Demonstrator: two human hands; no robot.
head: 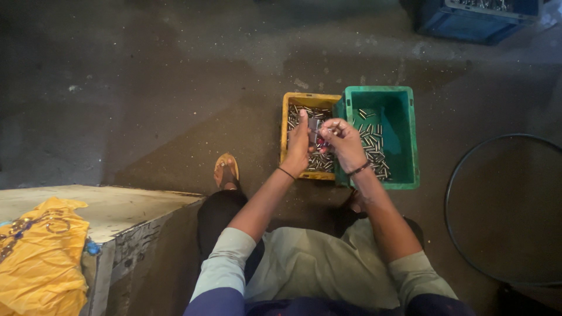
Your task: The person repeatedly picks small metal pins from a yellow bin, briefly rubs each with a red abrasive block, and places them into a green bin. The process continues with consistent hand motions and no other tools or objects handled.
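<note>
1. Left hand [298, 146] raised over the yellow crate [288, 136], fingers curled round a small dark piece [316, 126], held upright, probably to steady it for the other hand.
2. Right hand [344, 143] pinched shut at that same piece, fingertips meeting it from the side; exact contact too small to tell.
3. Short metal pins [372, 146] heaped in both crates, directly beneath the hands, within easy reach.
4. Green crate [410, 140] set touching the yellow one on the floor [146, 88], between the feet; one sandal [226, 169] just beside.
5. Yellow cloth [41, 257] left on the worktop [117, 210], well apart.
</note>
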